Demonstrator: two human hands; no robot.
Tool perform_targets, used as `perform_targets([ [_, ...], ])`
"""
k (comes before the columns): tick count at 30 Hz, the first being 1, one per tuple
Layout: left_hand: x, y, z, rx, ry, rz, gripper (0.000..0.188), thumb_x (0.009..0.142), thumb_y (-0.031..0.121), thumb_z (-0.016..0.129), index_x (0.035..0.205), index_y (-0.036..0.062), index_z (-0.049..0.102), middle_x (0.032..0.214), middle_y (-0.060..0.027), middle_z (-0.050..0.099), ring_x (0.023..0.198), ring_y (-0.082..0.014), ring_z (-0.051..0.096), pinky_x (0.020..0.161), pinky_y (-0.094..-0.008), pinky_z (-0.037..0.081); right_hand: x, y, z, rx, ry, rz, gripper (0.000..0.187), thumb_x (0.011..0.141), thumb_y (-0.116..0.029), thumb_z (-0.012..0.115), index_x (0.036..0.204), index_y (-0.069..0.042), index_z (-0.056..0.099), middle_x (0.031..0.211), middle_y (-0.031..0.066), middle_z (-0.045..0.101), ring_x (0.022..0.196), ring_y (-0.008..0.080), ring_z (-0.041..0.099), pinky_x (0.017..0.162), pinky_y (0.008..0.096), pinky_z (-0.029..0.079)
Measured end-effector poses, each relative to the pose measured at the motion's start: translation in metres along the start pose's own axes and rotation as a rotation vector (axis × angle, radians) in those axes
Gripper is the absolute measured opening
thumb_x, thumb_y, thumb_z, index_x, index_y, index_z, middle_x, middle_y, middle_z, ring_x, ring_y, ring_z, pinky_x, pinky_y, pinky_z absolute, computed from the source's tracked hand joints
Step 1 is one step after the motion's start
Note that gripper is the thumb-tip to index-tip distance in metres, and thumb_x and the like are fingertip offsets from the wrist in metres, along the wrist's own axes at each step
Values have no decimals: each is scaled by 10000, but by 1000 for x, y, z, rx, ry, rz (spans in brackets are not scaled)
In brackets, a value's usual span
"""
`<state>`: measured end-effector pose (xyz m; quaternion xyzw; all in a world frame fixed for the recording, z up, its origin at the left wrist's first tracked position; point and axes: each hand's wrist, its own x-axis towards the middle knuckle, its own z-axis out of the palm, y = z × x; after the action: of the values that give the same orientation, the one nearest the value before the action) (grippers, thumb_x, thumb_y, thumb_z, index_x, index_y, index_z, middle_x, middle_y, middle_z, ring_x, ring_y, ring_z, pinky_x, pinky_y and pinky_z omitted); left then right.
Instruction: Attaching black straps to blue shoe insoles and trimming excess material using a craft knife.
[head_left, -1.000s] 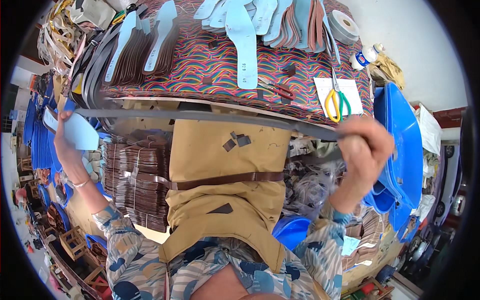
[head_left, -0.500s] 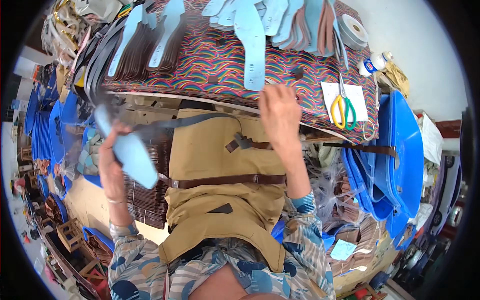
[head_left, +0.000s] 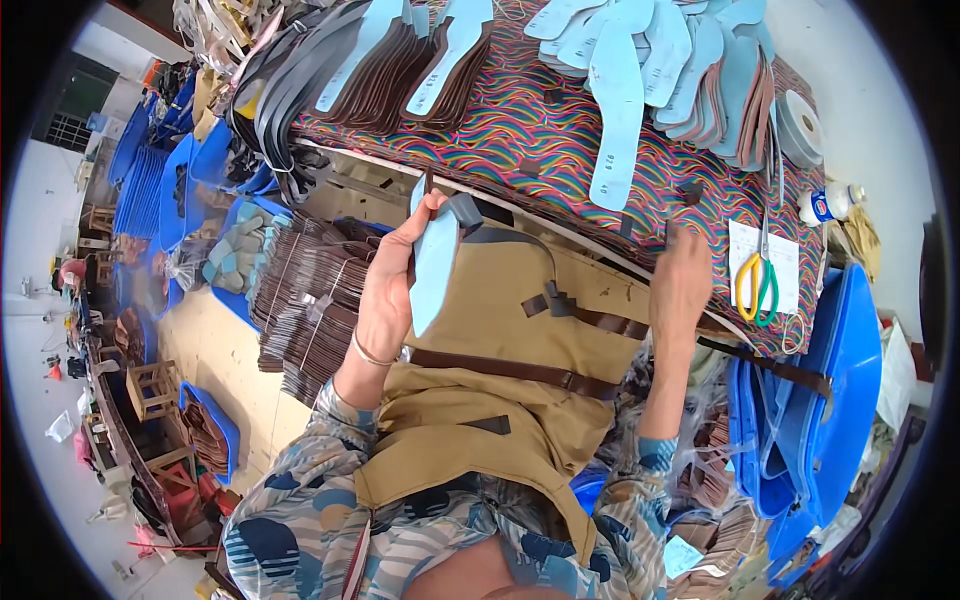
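"Two hands are showing, and what is changing?"

"The left hand (head_left: 386, 285) is bringing the blue insole (head_left: 434, 275) in from the far left; it is now hovering over the left part of the apron (head_left: 490, 330), close to the table edge. The grey strap (head_left: 464, 211) is no longer stretching between both hands as it was a second ago; it is curling beside the insole and drooping slackly."

"How are the fingers standing?"

"The left thumb and fingers are pinching the insole. The right hand (head_left: 684, 280) is sitting farther right along the table (head_left: 480, 150) than half a second ago, its fingers curling and blurring; I cannot tell whether they are pinching anything."

"Where is room opening?"

"Between the hands, above the apron. On the right, the scissors (head_left: 757, 285) are lying near the right hand, on paper (head_left: 790, 245), and blue bins (head_left: 845, 390) are crowding the near right. On the left, a dark bundle (head_left: 315, 290) is filling the space below the left hand's side of the table; beyond it, bare floor (head_left: 235, 345) is showing."
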<state>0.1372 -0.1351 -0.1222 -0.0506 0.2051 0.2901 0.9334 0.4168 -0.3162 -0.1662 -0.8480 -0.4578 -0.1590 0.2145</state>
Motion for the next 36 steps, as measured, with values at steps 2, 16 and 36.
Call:
perform_targets([
  [2,4,0,0,-9,27,-31,167,943,145,609,974,-19,613,900,-83,673,789,-226,664,759,-342,583,-10,-12,-9,-16,140,33,204,900,-37,540,1102,-34,572,871,144,612,681,276,572,619,397,480],
  [16,-9,-27,5,239,-65,261,123,967,149,569,1023,41,552,917,-30,591,938,-182,583,881,-307,502,-58,-164,-37,1857,-486,585,419,1021,-274,453,1232,55,604,735,-18,525,626,41,382,555,200,287],
  [36,-16,-46,7,400,-18,374,140,966,160,576,1045,51,537,900,-50,606,945,-230,629,832,-368,541,-49,-153,-25,1991,-536,590,300,1018,-248,497,936,5,634,764,-36,598,645,10,535,560,183,426],
])
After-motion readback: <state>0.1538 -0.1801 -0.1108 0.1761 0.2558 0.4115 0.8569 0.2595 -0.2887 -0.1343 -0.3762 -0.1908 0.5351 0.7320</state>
